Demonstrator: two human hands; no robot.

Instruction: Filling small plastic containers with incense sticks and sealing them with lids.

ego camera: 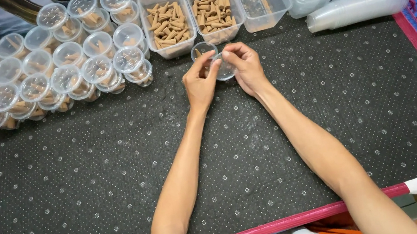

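Both hands meet at mid-tabletop — left hand [200, 83] and right hand [245, 65] pinched on a small clear plastic cup [224, 69] beside a second open cup [204, 51]. Many lidded cups of brown cones [50, 64] stand stacked at left; two clear tubs [190, 15] hold plenty more cones.

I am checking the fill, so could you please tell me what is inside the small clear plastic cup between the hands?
The small clear plastic cup shows one or two tan cone pieces. The left hand and right hand cover a clear round piece beside it.
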